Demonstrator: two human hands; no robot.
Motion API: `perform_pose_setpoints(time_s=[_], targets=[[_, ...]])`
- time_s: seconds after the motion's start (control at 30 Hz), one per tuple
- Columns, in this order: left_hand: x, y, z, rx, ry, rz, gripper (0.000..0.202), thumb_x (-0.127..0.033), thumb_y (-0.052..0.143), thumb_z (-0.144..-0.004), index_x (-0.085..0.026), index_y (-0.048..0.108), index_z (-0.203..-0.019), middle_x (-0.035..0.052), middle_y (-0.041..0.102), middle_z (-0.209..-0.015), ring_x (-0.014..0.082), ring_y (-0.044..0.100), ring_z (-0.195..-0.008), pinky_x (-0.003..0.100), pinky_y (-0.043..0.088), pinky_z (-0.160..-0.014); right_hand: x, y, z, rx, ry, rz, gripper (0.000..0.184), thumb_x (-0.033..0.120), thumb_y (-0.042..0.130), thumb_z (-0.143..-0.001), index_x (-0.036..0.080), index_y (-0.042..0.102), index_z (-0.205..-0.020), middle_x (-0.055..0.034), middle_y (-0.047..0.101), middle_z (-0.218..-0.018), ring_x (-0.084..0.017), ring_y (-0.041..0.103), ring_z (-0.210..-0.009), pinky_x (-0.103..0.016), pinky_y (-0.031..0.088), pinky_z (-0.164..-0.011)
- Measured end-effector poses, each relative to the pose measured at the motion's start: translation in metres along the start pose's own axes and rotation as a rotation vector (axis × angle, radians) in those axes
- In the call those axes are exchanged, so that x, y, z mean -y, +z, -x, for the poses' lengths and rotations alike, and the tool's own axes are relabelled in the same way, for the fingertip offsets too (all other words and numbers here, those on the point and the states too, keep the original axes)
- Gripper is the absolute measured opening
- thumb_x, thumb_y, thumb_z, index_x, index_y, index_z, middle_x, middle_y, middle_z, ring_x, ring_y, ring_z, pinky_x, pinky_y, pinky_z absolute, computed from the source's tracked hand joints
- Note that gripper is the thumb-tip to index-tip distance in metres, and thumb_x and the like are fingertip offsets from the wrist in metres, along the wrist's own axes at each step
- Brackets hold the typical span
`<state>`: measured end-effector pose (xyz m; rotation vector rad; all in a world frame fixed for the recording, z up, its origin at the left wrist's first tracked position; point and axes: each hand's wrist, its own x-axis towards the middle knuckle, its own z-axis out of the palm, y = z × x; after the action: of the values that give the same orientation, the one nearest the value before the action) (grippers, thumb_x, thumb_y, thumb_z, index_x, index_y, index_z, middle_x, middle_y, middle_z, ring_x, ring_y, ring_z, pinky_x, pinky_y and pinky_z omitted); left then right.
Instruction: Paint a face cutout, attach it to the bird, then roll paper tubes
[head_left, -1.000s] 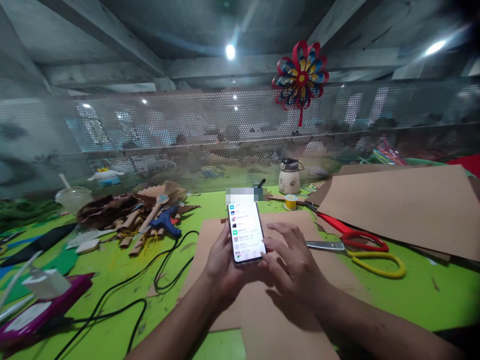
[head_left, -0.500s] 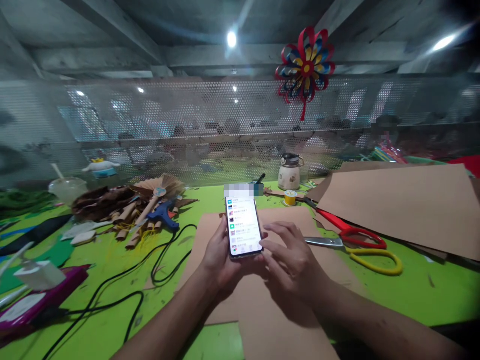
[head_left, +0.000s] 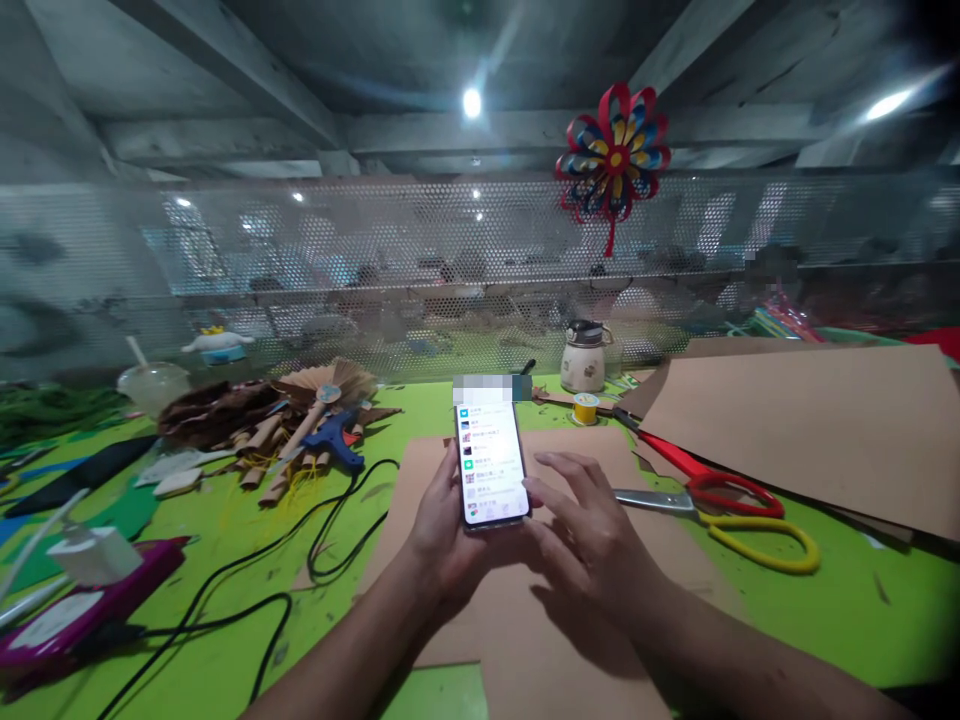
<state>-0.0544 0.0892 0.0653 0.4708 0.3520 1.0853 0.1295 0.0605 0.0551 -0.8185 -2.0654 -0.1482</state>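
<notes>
Smartphone [head_left: 491, 462]: centre frame, screen lit, tilted toward the viewer so it reads easily.
Left hand [head_left: 442, 525]: wrapped round the phone's left edge, propping it up.
Right hand [head_left: 589, 530]: fingers loose, thumb by the screen edge, grasping nothing.
Beneath: brown cardboard [head_left: 540, 620] on green tabletop [head_left: 225, 540].
Right: red-and-yellow scissors [head_left: 720, 500], lying open.

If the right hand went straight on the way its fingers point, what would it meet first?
Most likely the lit black smartphone in the left hand; the right hand has fingertips at its edge.

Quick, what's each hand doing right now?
Left hand: closed around the phone, holding it.
Right hand: open, gripping nothing, thumb at the phone's right edge.
</notes>
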Motion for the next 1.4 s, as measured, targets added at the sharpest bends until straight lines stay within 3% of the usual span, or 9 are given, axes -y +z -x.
perform_pose_setpoints(time_s=[0.23,0.63,0.87,1.13,1.23,1.4], targets=[[0.003,0.007,0.001,-0.048,0.019,0.021,0.050,-0.045,0.042,-0.094,-0.009,0.055,-0.125,0.0179,0.068,-0.108,0.0313,0.066,-0.096,0.051,0.044,-0.093,0.001,0.001,-0.001,-0.025,-0.051,0.052,0.035,0.019,0.056,-0.086,0.012,0.057,-0.121,-0.0193,0.048,-0.133,-0.032,0.041,-0.124,-0.055,0.043,-0.098],[0.001,0.000,0.002,0.096,-0.027,0.017,0.050,-0.049,0.039,-0.095,-0.013,0.056,-0.126,0.0175,0.067,-0.107,0.0323,0.065,-0.093,0.053,0.044,-0.088,0.001,0.005,0.002,-0.012,-0.057,0.055,0.035,0.020,0.057,-0.087,0.015,0.057,-0.122,-0.0179,0.048,-0.135,-0.032,0.040,-0.127,-0.057,0.042,-0.100],[0.000,0.000,0.002,0.038,-0.013,-0.013,0.058,-0.053,0.038,-0.093,-0.007,0.054,-0.126,0.0210,0.066,-0.107,0.0320,0.065,-0.092,0.048,0.045,-0.088,0.006,0.004,0.001,0.017,-0.089,0.018,0.034,0.019,0.059,-0.085,0.015,0.060,-0.118,-0.0162,0.049,-0.134,-0.031,0.040,-0.126,-0.054,0.042,-0.100],[0.000,0.008,0.003,-0.002,-0.016,0.050,0.054,-0.053,0.040,-0.093,-0.010,0.060,-0.117,0.0167,0.069,-0.100,0.0292,0.067,-0.087,0.044,0.048,-0.084,0.009,0.002,0.003,0.076,-0.122,0.033,0.030,0.023,0.059,-0.086,0.018,0.063,-0.115,-0.0141,0.048,-0.137,-0.032,0.039,-0.126,-0.053,0.042,-0.100],[-0.001,0.010,0.004,0.003,-0.023,0.070,0.053,-0.052,0.039,-0.094,-0.008,0.062,-0.112,0.0168,0.069,-0.098,0.0275,0.067,-0.086,0.043,0.049,-0.085,0.006,0.004,0.004,0.109,-0.126,0.067,0.035,0.025,0.058,-0.087,0.018,0.060,-0.121,-0.0142,0.046,-0.140,-0.032,0.036,-0.130,-0.054,0.039,-0.102],[0.000,0.004,0.002,0.042,-0.026,0.047,0.052,-0.051,0.039,-0.094,-0.012,0.058,-0.124,0.0170,0.068,-0.108,0.0313,0.065,-0.095,0.053,0.044,-0.091,0.001,0.008,0.003,0.075,-0.065,0.149,0.058,0.029,0.058,-0.087,0.012,0.041,-0.140,-0.0181,0.033,-0.150,-0.035,0.025,-0.138,-0.058,0.032,-0.108]])
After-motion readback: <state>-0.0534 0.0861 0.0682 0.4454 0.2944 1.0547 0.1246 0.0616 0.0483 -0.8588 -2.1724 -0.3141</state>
